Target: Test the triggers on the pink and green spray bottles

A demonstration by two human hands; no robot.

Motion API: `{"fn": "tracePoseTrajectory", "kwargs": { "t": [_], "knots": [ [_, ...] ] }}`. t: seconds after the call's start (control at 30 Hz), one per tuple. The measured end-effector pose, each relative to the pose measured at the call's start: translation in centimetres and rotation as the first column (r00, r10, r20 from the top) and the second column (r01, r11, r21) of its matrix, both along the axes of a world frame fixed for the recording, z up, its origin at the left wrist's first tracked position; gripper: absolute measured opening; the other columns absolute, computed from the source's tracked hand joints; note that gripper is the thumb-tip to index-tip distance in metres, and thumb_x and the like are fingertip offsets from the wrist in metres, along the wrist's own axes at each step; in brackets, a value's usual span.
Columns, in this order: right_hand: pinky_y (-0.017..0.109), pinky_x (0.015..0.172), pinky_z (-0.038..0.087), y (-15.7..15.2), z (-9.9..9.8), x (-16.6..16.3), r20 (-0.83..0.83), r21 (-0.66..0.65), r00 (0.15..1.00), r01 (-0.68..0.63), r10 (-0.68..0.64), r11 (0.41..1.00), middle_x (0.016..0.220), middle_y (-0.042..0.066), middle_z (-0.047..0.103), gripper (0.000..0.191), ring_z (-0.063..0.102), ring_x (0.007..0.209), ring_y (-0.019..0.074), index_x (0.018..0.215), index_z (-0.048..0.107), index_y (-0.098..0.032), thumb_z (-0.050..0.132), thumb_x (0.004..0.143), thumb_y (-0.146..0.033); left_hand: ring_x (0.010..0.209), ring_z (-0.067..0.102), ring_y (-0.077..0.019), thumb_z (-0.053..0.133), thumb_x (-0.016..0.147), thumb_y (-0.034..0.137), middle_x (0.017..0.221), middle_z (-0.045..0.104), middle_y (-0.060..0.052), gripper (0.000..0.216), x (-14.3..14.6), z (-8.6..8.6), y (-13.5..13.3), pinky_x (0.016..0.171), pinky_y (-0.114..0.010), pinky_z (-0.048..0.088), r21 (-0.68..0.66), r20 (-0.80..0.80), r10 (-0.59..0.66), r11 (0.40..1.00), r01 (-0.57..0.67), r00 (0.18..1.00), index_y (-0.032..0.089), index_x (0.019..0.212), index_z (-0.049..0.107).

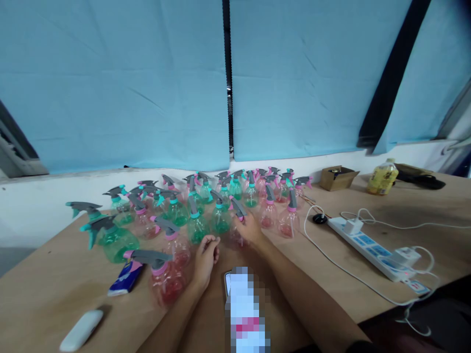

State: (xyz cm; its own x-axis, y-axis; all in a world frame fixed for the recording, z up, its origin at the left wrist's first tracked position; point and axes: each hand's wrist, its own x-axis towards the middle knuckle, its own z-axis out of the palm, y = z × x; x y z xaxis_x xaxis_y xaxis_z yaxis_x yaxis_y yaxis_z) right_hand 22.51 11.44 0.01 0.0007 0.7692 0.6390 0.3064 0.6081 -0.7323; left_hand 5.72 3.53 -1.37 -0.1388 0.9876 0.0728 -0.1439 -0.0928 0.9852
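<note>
Several small spray bottles, green (pixel 197 226) and pink (pixel 267 213), stand and lie in a cluster on a wooden table (pixel 66 284). My right hand (pixel 250 228) reaches into the cluster and grips a pink spray bottle (pixel 237 220) with a grey trigger head. My left hand (pixel 206 257) rests on the table just in front of the bottles, fingers loosely curled, holding nothing that I can see. A pink bottle (pixel 165 277) lies on its side to the left of that hand.
A white power strip (pixel 375 252) with plugs and white cables lies at the right. A small cardboard box (pixel 336 177) and a yellow drink bottle (pixel 382 177) stand at the back right. A blue packet (pixel 125 278) and a white object (pixel 81 329) lie front left.
</note>
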Motion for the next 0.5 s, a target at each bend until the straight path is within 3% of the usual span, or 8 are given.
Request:
{"fn": "tracePoseTrajectory", "kwargs": {
  "t": [0.1,0.2,0.3,0.4,0.5],
  "knots": [
    [0.028,0.065,0.048,0.6,-0.4,0.0,-0.069,-0.055,0.978,-0.202,0.198,0.978,0.070,-0.001,0.061,0.018,0.057,0.065,0.0155,0.094,0.070,-0.021,0.060,0.082,-0.031,0.042,0.040,-0.0065,0.069,0.075,0.042,0.053,0.046,0.009,0.028,0.0,0.0,0.0,0.040,-0.016,0.026,0.006,-0.008,0.005,1.000,-0.005,1.000,0.022,0.073,0.050],
    [0.028,0.061,0.046,0.9,-0.6,-0.2,-0.167,-0.136,0.937,-0.331,0.308,0.934,0.066,-0.002,0.058,0.011,0.054,0.061,0.0144,0.082,0.069,-0.020,0.065,0.076,-0.028,0.042,0.039,-0.0065,0.069,0.075,0.042,0.052,0.046,0.009,0.028,0.0,0.0,0.0,0.040,-0.016,0.026,0.010,0.000,0.005,1.000,-0.005,1.000,0.022,0.073,0.050],
    [0.029,0.058,0.045,0.5,-0.2,-0.4,-0.243,-0.257,0.909,-0.396,0.338,0.882,0.062,-0.002,0.058,0.009,0.053,0.058,0.0152,0.075,0.068,-0.020,0.067,0.073,-0.028,0.042,0.040,-0.0065,0.071,0.073,0.042,0.053,0.047,0.009,0.029,0.0,0.0,0.0,0.040,-0.016,0.026,0.016,0.012,-0.005,1.000,0.005,1.000,0.022,0.072,0.049],
    [0.030,0.061,0.047,-0.5,0.8,-0.7,-0.282,-0.283,0.869,-0.481,0.407,0.830,0.057,-0.002,0.058,0.006,0.056,0.060,0.0164,0.072,0.068,-0.020,0.065,0.070,-0.025,0.042,0.041,-0.0064,0.071,0.074,0.042,0.053,0.047,0.009,0.030,0.0,-0.1,-0.1,0.041,-0.016,0.027,0.022,0.015,-0.013,1.000,0.012,1.000,0.022,0.072,0.049],
    [0.027,0.061,0.046,-1.5,2.1,-0.9,-0.321,-0.303,0.783,-0.619,0.534,0.725,0.059,-0.002,0.061,0.016,0.057,0.060,0.0153,0.078,0.069,-0.020,0.060,0.065,-0.020,0.042,0.040,-0.0064,0.070,0.075,0.043,0.053,0.047,0.010,0.029,-0.1,-0.2,0.0,0.040,-0.016,0.026,0.021,0.004,-0.011,1.000,0.011,1.000,0.022,0.074,0.050]
  ]
}}
